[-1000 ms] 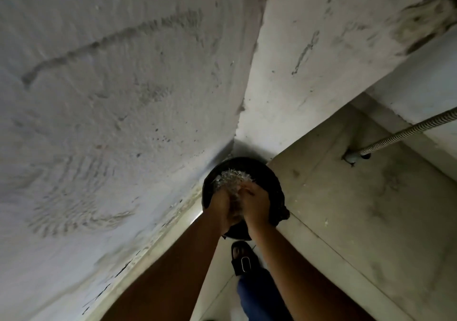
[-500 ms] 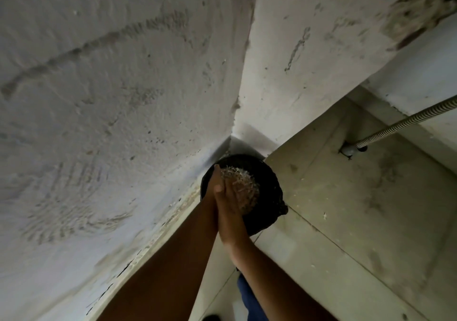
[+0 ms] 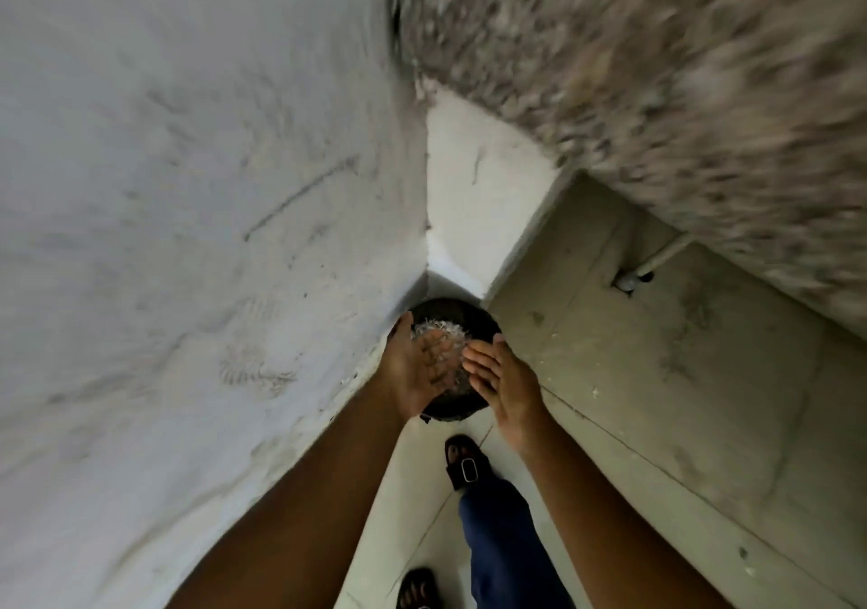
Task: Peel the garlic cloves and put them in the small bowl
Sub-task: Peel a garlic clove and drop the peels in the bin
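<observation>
Both hands hung open over a black bin of pale peelings in the corner of the floor.

The left hand [image 3: 420, 366] was turned palm up with its fingers spread and relaxed, holding nothing, right above the bin [image 3: 474, 320]; the right hand [image 3: 504, 381] was just beside it, fingers straight and together, also holding nothing, and the two hands were apart. The bin stood on the floor [image 3: 657, 420] where the white wall [image 3: 187, 233] met a second white wall. A heap of peelings [image 3: 443, 334] lay inside it, partly hidden by the fingers. No garlic cloves or small bowl could be seen. Below the hands were a blue trouser leg [image 3: 502, 543] and a black sandal [image 3: 467, 463]. A pipe [image 3: 657, 261] ran into the floor at the right.
</observation>
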